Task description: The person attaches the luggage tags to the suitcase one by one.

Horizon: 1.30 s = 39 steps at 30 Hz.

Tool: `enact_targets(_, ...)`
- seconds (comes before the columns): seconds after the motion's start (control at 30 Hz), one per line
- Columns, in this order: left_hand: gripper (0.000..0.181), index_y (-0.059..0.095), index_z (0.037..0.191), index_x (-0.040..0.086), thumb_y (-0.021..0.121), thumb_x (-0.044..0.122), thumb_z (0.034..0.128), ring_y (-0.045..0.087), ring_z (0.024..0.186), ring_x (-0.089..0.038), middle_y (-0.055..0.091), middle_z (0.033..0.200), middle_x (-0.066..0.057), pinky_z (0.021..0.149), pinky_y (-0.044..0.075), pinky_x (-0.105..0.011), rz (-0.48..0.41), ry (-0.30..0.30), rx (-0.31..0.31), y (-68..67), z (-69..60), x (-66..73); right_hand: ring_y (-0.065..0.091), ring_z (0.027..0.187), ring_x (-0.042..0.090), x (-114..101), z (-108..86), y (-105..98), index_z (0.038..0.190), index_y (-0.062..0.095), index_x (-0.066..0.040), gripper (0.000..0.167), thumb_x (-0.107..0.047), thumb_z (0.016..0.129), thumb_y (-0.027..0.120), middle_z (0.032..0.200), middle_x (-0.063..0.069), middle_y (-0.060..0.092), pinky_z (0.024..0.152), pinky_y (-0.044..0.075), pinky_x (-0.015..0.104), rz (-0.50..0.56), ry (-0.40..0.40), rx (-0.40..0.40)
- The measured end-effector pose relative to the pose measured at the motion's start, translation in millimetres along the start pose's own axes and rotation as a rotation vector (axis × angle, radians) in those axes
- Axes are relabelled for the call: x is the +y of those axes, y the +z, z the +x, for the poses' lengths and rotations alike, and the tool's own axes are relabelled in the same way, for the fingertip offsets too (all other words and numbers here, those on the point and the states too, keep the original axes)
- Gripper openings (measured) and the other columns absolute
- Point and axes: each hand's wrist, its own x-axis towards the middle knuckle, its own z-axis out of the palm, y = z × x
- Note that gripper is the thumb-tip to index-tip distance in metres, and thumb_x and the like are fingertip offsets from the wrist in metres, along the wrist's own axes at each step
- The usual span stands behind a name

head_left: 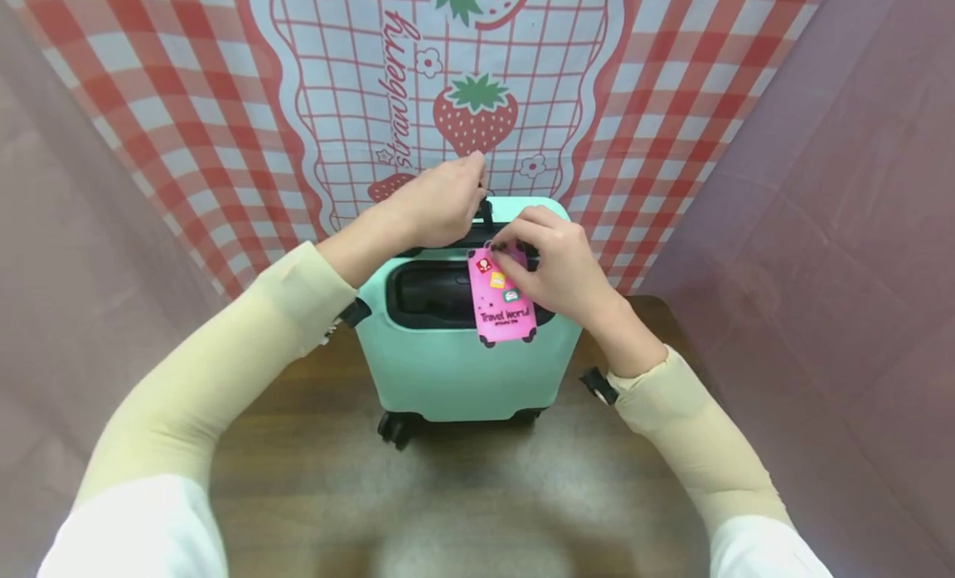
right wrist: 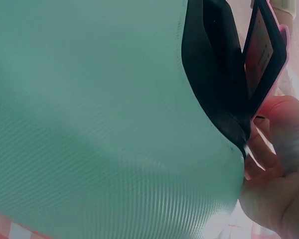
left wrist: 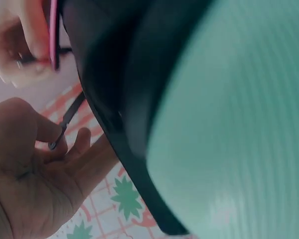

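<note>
A pink luggage tag [head_left: 504,308] hangs below the right hand [head_left: 558,261], which pinches its top; the left hand [head_left: 446,203] pinches a black strap [left wrist: 73,109]. The tag seems light and semi-stiff, best held by its edges.

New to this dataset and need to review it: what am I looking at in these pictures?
No robot here, just a person working bare-handed. The wide picture is taken from the head, looking forward and down; the other two are taken from the left and right wrists. A mint-green suitcase stands on a wood-grained surface, with a strawberry-print cloth behind it. The left hand pinches a thin dark strap, clearest in the left wrist view. The right hand pinches a pink luggage tag near its top.
</note>
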Motion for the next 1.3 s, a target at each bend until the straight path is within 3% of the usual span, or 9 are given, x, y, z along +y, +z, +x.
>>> enact_targets(0.23, 0.021, 0.047, 0.123, -0.003, 0.04, 0.014, 0.1132, 0.06, 0.089, -0.029, 0.06, 0.1, -0.017, 0.08, 0.053, -0.04, -0.143, 0.044, 0.127, 8.2, -8.4, 15.6, 0.063, 0.077, 0.025, 4, 15.0, 6, 0.096, 0.075, 0.001, 0.013, -0.009, 0.091, 0.082, 0.087, 0.014, 0.068, 0.073, 0.057, 0.039, -0.003, 0.036, 0.061)
enact_targets(0.37, 0.018, 0.049, 0.122, -0.001, 0.043, 0.014, 0.1133, 0.063, 0.083, -0.027, 0.064, 0.098, -0.016, 0.077, 0.051, -0.038, -0.265, 0.081, 0.222, 23.1, -15.3, 11.3, 0.065, 0.077, 0.025, 8, 16.0, 10, 0.096, 0.074, 0.002, 0.013, -0.007, 0.092, 0.081, 0.086, 0.015, 0.07, 0.074, 0.059, 0.04, 0.031, 0.069, 0.096)
enact_targets(0.6, 0.013, 0.057, 0.116, 0.0, 0.06, 0.006, 0.1048, 0.078, 0.11, -0.027, 0.076, 0.112, -0.018, 0.091, 0.063, -0.039, -0.464, 0.136, 0.353, 36.8, -22.1, -5.5, 0.069, 0.077, 0.025, 12, 13.5, 15, 0.1, 0.069, 0.003, 0.021, -0.01, 0.09, 0.083, 0.088, 0.016, 0.073, 0.075, 0.063, 0.043, 0.062, 0.089, 0.143)
enact_targets(0.87, 0.007, 0.064, 0.106, 0.001, 0.067, 0.004, 0.1009, 0.081, 0.103, -0.026, 0.08, 0.102, -0.014, 0.094, 0.064, -0.04, -0.353, 0.193, 0.426, 42.6, -21.8, -11.5, 0.069, 0.078, 0.023, 14, 10.0, 15, 0.102, 0.064, 0.003, 0.024, -0.009, 0.092, 0.081, 0.09, 0.016, 0.071, 0.076, 0.062, 0.04, 0.096, 0.087, 0.159)
enact_targets(1.07, 0.005, 0.067, 0.101, 0.0, 0.07, 0.004, 0.0992, 0.081, 0.101, -0.026, 0.08, 0.102, -0.014, 0.094, 0.064, -0.039, -0.372, 0.201, 0.415, 42.7, -22.3, -9.4, 0.072, 0.08, 0.023, 16, 8.7, 14, 0.106, 0.054, 0.003, 0.031, -0.009, 0.093, 0.079, 0.091, 0.017, 0.068, 0.078, 0.064, 0.038, 0.107, 0.053, 0.154)
enact_targets(1.3, 0.004, 0.069, 0.099, -0.001, 0.071, 0.003, 0.098, 0.082, 0.098, -0.026, 0.081, 0.1, -0.015, 0.093, 0.064, -0.039, -0.359, 0.189, 0.421, 43.5, -21.6, -9.3, 0.07, 0.081, 0.022, 16, 9.7, 15, 0.106, 0.056, 0.002, 0.027, -0.009, 0.095, 0.078, 0.09, 0.016, 0.066, 0.078, 0.061, 0.032, 0.101, 0.016, 0.144)
